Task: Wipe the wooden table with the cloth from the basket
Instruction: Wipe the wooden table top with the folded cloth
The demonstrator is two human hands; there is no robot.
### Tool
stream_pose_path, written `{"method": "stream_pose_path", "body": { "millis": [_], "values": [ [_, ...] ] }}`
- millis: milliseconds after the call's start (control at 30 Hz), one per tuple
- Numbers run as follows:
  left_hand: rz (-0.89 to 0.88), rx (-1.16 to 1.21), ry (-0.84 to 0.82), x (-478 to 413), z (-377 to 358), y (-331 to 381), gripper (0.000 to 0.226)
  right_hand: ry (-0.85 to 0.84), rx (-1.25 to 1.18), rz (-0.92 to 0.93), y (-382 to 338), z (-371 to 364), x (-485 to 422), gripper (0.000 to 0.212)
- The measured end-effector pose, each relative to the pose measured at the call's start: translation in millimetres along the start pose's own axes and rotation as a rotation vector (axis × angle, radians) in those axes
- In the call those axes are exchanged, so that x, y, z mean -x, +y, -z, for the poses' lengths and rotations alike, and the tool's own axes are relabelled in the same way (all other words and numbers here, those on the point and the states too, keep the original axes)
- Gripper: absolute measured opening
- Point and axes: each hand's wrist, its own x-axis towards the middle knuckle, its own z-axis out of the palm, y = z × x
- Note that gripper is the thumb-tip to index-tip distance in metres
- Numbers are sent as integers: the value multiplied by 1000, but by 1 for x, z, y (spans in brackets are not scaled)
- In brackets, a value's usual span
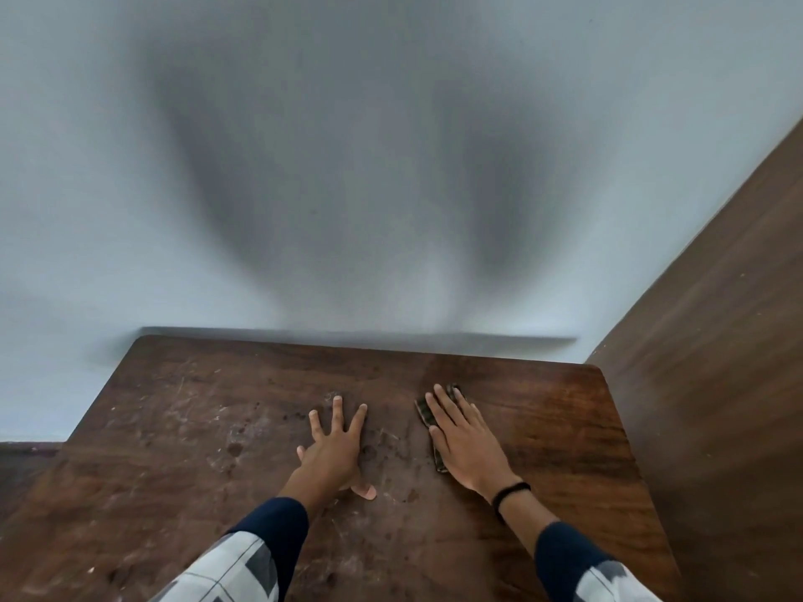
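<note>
The wooden table (195,449) fills the lower half of the view, scuffed and stained with pale marks on its left and middle. My right hand (465,441) lies flat with straight fingers on a dark striped cloth (423,412), pressing it onto the right part of the tabletop. Only the cloth's edges show around the fingers and the left side of the palm. My left hand (336,445) rests flat on the bare wood beside it, fingers spread. No basket is in view.
A pale blue wall (347,167) stands right behind the table's far edge. A brown wooden panel (717,341) rises along the table's right side. The table's left edge drops off to a dark floor (21,467).
</note>
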Motion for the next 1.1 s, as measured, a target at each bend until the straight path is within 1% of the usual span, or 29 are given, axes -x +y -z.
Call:
{"method": "stream_pose_path", "body": {
  "millis": [67,167,233,333,433,500,567,633,733,833,933,1033,1100],
  "values": [
    [3,-2,-5,0,1,1,139,33,1,-59,9,8,-22,56],
    [1,0,-15,0,2,3,139,57,-54,-178,15,21,-71,56],
    [10,0,-17,0,3,2,139,58,-86,-213,9,24,-95,57],
    [6,-1,-24,0,4,-1,139,47,-94,-144,-13,16,-94,57],
    [5,-5,-30,0,4,1,139,61,-64,-71,-21,2,-54,56],
    [14,-9,-30,0,3,2,140,90,-53,-97,-20,-4,-23,56],
    [19,-9,-27,0,3,2,140,100,-29,-135,-18,-5,-10,55],
    [22,-11,-28,-1,4,2,140,91,-27,-165,-15,0,-25,56],
    [20,-7,-37,-1,4,4,140,78,-110,-224,-9,13,-70,57],
    [25,4,-32,0,4,1,139,62,-128,-225,-11,18,-94,57],
    [12,-3,-36,-2,1,0,140,121,-110,-218,-23,-1,-65,57],
    [21,-19,-45,-3,-1,0,139,207,-57,-194,-42,-37,0,56],
    [17,-12,-57,-5,-1,1,139,250,-78,-191,-54,-58,39,54]
  ]
}}
